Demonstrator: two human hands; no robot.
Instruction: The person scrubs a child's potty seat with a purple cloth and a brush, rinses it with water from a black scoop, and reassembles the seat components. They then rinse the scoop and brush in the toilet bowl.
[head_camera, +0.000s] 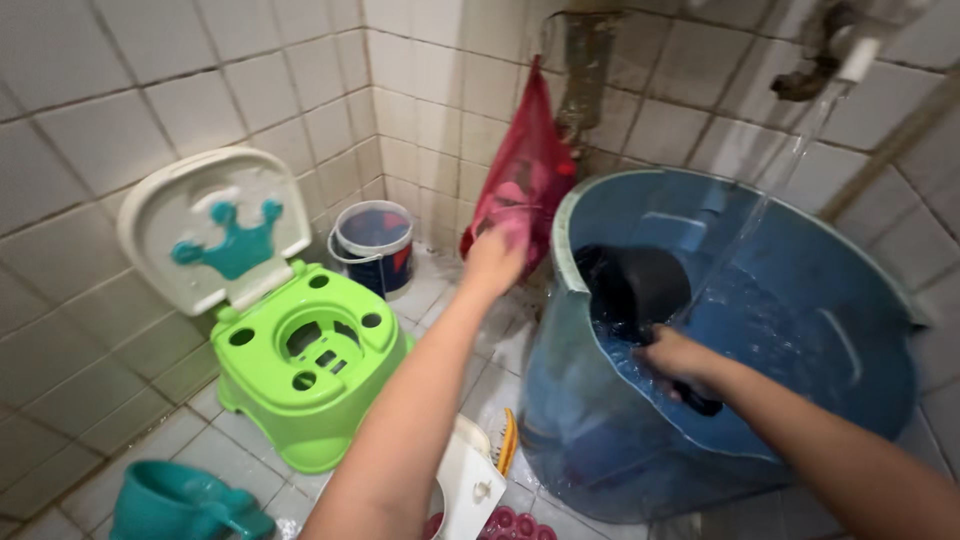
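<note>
My left hand (493, 262) reaches forward and grips the lower part of a red mesh bag (525, 165) that hangs against the tiled wall. My right hand (678, 360) is inside a large blue tub (800, 300) and holds the handle of a dark dipper (635, 285), whose bowl sits in the water. A stream of water (770, 190) falls from a tap (830, 55) on the wall into the tub.
A green child's potty (305, 365) with a raised white lid (215, 225) stands on the left. A small dark bucket (373, 242) sits in the corner. A teal scoop (180, 505) and a white object (470, 480) lie on the wet tiled floor.
</note>
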